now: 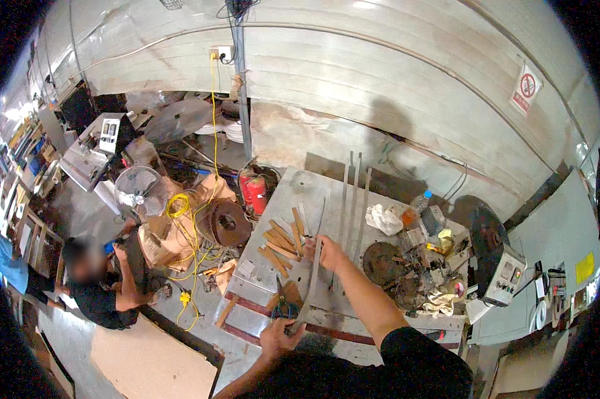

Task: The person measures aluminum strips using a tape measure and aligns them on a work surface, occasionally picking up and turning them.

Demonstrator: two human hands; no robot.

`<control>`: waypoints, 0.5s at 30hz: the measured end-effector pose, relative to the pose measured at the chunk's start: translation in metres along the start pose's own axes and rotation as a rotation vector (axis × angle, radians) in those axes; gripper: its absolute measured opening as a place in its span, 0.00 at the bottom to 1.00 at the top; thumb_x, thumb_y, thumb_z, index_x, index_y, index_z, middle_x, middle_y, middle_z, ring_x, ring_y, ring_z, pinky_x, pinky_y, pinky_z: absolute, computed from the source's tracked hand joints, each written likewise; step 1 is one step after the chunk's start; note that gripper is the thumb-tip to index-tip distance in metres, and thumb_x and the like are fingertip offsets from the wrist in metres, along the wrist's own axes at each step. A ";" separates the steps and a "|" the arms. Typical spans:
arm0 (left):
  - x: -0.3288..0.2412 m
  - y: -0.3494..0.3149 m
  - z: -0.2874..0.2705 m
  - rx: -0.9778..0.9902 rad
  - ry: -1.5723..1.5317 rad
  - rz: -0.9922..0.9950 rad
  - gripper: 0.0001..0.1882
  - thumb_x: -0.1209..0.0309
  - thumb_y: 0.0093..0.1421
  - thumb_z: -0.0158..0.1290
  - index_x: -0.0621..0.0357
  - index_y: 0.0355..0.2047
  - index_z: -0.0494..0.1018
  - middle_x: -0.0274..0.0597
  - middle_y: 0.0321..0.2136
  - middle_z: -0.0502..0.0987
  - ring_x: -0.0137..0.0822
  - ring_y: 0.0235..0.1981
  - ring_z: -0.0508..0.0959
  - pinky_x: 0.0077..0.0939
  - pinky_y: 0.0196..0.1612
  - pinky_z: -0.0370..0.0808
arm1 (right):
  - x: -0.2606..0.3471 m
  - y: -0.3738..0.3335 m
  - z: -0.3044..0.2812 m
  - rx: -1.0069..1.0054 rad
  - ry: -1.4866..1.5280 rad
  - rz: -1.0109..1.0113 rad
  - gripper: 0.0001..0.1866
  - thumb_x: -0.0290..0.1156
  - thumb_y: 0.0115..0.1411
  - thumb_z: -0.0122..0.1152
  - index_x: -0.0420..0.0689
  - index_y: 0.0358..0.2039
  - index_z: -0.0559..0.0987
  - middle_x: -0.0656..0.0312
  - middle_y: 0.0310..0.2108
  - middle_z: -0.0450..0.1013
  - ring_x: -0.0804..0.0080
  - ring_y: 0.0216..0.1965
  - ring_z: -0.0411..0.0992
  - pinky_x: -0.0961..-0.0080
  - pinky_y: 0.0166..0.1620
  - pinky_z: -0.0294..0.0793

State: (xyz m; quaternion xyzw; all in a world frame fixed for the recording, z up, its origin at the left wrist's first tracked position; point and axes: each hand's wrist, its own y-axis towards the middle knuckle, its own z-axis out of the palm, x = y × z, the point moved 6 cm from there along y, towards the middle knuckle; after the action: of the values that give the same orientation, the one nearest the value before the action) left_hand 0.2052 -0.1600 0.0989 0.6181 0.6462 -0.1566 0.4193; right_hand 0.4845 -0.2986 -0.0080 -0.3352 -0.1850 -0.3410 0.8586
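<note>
A long, thin grey strip (311, 282) runs away from me over the near part of the metal worktable (267, 233). My left hand (280, 338) is closed round its near end at the table's front edge. Further along, my right hand (328, 254) pinches the same strip, its fingers partly hidden. Just left of that hand lie several short brown wooden strips (283, 243) in a loose fan. A cutting tool with blue handles (285, 308) rests beside the strip, close to my left hand. Several more long grey strips (354, 199) lie toward the back of the table.
On the table's right are a cluttered heap of parts (426, 266), a white cloth (383, 218) and a bottle with a blue cap (416, 203). A red fire extinguisher (252, 191) stands behind the left edge. A co-worker (104, 286) crouches at left, near a yellow cable (195, 246).
</note>
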 end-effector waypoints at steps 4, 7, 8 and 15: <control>-0.009 0.021 0.018 0.032 0.001 -0.052 0.18 0.58 0.46 0.65 0.56 0.29 0.74 0.41 0.19 0.76 0.41 0.22 0.78 0.33 0.24 0.74 | -0.005 0.011 -0.046 -0.217 -0.142 -0.001 0.20 0.44 0.65 0.44 0.40 0.47 0.69 0.57 0.44 0.73 0.58 0.43 0.72 0.54 0.47 0.73; -0.016 0.045 0.032 0.059 -0.008 -0.108 0.18 0.57 0.46 0.65 0.56 0.29 0.73 0.41 0.18 0.76 0.40 0.21 0.78 0.32 0.24 0.74 | -0.005 0.003 -0.043 -0.164 -0.081 0.006 0.21 0.45 0.65 0.43 0.41 0.47 0.69 0.58 0.44 0.73 0.58 0.44 0.72 0.54 0.48 0.73; -0.020 0.052 0.037 0.077 -0.013 -0.126 0.18 0.57 0.46 0.65 0.57 0.28 0.73 0.40 0.18 0.76 0.39 0.20 0.78 0.32 0.25 0.74 | -0.005 -0.001 -0.043 -0.180 -0.078 0.006 0.21 0.46 0.65 0.43 0.41 0.47 0.70 0.58 0.44 0.73 0.58 0.44 0.72 0.54 0.48 0.73; -0.020 0.082 0.093 0.199 -0.034 -0.230 0.21 0.53 0.47 0.64 0.56 0.30 0.71 0.37 0.19 0.76 0.37 0.20 0.78 0.31 0.25 0.73 | 0.008 -0.011 -0.041 -0.187 -0.179 0.052 0.21 0.48 0.65 0.43 0.43 0.46 0.70 0.59 0.42 0.72 0.59 0.42 0.73 0.57 0.45 0.74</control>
State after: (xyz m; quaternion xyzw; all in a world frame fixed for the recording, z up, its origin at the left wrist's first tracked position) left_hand 0.3119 -0.2253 0.0836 0.5759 0.6866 -0.2775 0.3462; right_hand 0.4860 -0.3366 -0.0275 -0.4476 -0.2194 -0.3034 0.8121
